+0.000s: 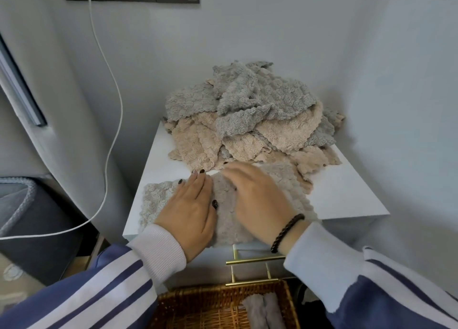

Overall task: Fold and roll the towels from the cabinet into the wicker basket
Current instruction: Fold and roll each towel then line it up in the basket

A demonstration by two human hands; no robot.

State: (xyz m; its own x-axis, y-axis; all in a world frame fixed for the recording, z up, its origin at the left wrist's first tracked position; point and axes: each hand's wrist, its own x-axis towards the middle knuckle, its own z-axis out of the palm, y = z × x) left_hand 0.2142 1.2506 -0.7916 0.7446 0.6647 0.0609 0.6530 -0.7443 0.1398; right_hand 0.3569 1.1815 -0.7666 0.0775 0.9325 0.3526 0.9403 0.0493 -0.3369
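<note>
A grey-beige towel (153, 200) lies spread flat at the front of the white cabinet top (347, 192). My left hand (190, 212) rests flat on its left half, fingers straight. Beside it my right hand (257, 200) also lies flat on the towel's middle, with a dark bead bracelet on the wrist. Behind the hands sits a loose pile of grey and beige towels (250, 115). Below the cabinet front stands the wicker basket (198, 306), holding two rolled grey towels (264, 311).
Gold drawer handles (255, 260) run across the cabinet front above the basket. A white cable (109, 100) hangs from the wall sockets on the left. A dark seat with grey fabric (29, 219) stands at the left. Walls close in behind and to the right.
</note>
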